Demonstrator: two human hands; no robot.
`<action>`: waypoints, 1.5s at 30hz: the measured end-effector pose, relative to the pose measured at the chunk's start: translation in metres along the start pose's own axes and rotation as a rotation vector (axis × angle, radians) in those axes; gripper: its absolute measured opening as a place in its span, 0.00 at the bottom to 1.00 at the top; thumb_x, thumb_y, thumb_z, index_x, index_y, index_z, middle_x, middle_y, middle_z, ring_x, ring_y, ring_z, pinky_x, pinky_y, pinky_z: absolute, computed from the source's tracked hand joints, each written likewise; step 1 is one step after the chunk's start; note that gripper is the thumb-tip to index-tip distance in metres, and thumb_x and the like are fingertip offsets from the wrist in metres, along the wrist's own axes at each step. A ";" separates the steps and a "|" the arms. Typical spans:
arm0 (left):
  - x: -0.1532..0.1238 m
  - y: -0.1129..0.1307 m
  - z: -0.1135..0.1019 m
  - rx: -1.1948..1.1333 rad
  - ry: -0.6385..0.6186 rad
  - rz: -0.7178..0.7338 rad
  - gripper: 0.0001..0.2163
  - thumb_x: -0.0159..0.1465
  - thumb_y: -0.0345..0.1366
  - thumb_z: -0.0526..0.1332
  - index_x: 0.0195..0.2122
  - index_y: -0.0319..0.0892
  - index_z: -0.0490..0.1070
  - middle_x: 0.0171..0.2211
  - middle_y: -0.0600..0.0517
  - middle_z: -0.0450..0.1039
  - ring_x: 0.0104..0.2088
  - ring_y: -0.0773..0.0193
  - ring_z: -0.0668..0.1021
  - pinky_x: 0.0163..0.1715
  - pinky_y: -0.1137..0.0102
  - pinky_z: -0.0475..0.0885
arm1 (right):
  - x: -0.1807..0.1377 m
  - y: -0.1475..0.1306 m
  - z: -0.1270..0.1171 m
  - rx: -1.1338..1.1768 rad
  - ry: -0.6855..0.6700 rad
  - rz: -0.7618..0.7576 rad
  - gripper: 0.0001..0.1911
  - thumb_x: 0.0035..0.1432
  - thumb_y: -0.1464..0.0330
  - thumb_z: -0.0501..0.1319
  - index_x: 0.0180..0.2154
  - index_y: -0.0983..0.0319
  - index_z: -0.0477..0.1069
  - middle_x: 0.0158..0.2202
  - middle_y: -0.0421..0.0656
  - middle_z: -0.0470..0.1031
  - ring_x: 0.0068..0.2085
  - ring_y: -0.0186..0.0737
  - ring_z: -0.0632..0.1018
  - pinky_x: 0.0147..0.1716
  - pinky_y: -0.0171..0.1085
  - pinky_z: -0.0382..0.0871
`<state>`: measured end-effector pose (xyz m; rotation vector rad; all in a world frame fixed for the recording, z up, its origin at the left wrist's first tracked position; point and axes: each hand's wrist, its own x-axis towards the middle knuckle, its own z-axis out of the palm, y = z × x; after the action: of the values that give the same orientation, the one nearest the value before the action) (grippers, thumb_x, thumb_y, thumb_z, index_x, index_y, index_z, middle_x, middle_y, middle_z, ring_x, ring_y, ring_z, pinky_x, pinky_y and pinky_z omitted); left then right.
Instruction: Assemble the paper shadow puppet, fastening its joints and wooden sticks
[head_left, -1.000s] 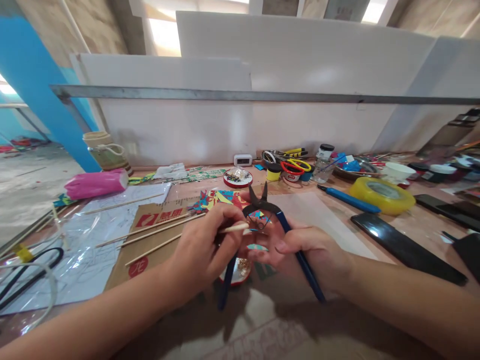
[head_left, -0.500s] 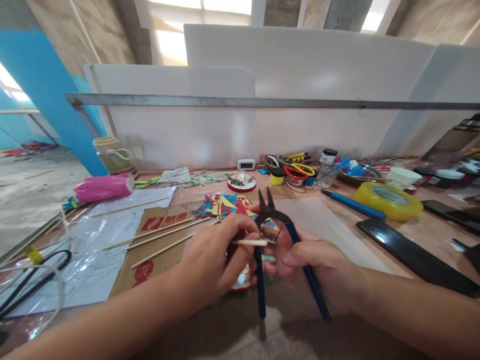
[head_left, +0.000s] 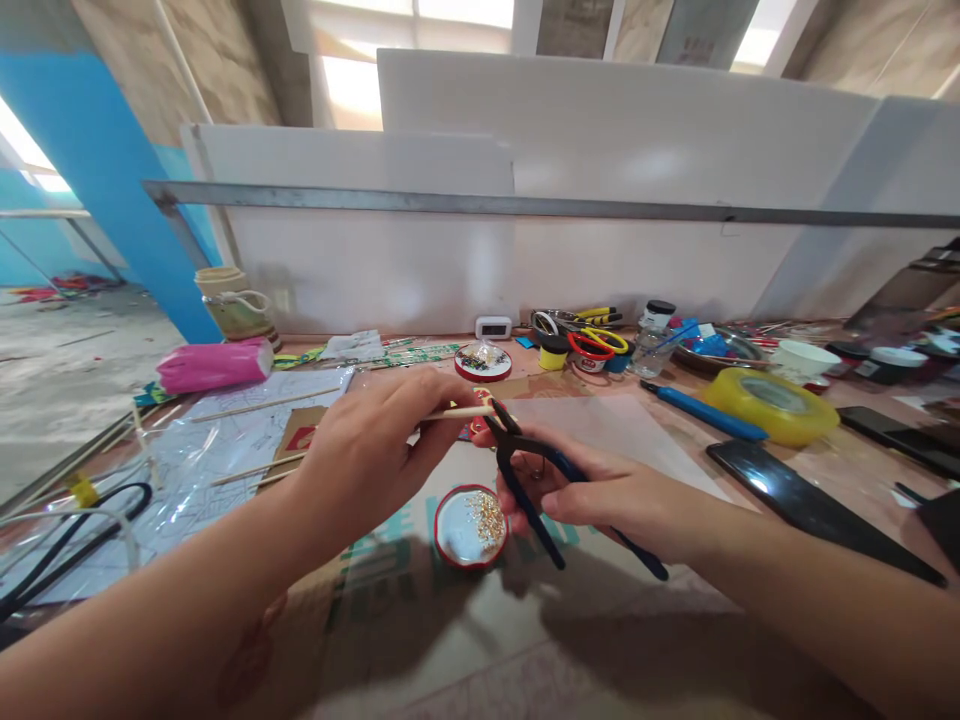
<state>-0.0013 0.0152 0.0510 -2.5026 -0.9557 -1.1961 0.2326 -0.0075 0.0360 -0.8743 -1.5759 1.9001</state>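
Observation:
Pinched in my left hand is a thin wooden stick, pointing to the right. My right hand grips dark-blue-handled pliers, whose jaws meet the tip of the stick. The handles are spread apart in my fingers. Below the hands lies a red-rimmed lid with many small gold-coloured pieces on its right side. Behind the stick a bit of red and yellow patterned material shows, mostly covered by my left hand.
More wooden sticks lie on the left over cardboard and drawn sheets. Farther back are a second red-rimmed lid, a white digital clock and scissors. On the right sit a blue cutter, yellow tape and a black phone-like slab.
The plier jaws have tipped toward the stick and now meet its end. My left hand has risen and shifted left, uncovering the lid of gold pieces.

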 end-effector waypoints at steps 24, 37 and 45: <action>0.004 -0.008 -0.005 0.003 -0.121 0.117 0.08 0.69 0.33 0.53 0.42 0.43 0.71 0.33 0.53 0.77 0.29 0.66 0.76 0.30 0.72 0.68 | -0.003 -0.004 0.004 -0.130 -0.047 -0.005 0.24 0.63 0.64 0.59 0.60 0.58 0.63 0.35 0.40 0.68 0.36 0.36 0.70 0.39 0.39 0.64; 0.007 -0.011 -0.001 -0.165 -0.154 0.026 0.07 0.67 0.34 0.55 0.39 0.42 0.72 0.28 0.55 0.75 0.24 0.70 0.72 0.28 0.73 0.67 | -0.002 0.000 0.005 -0.080 -0.057 0.013 0.24 0.63 0.63 0.59 0.60 0.57 0.63 0.35 0.40 0.67 0.33 0.36 0.69 0.33 0.37 0.63; 0.004 -0.015 0.003 -0.293 -0.165 -0.030 0.06 0.68 0.35 0.55 0.39 0.42 0.71 0.27 0.55 0.71 0.23 0.71 0.69 0.24 0.74 0.64 | -0.001 -0.001 0.006 0.109 -0.147 -0.005 0.25 0.59 0.67 0.62 0.58 0.59 0.64 0.37 0.40 0.70 0.35 0.37 0.74 0.40 0.41 0.67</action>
<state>-0.0066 0.0299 0.0504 -2.8639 -0.9166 -1.2324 0.2287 -0.0113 0.0379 -0.6981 -1.5393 2.0657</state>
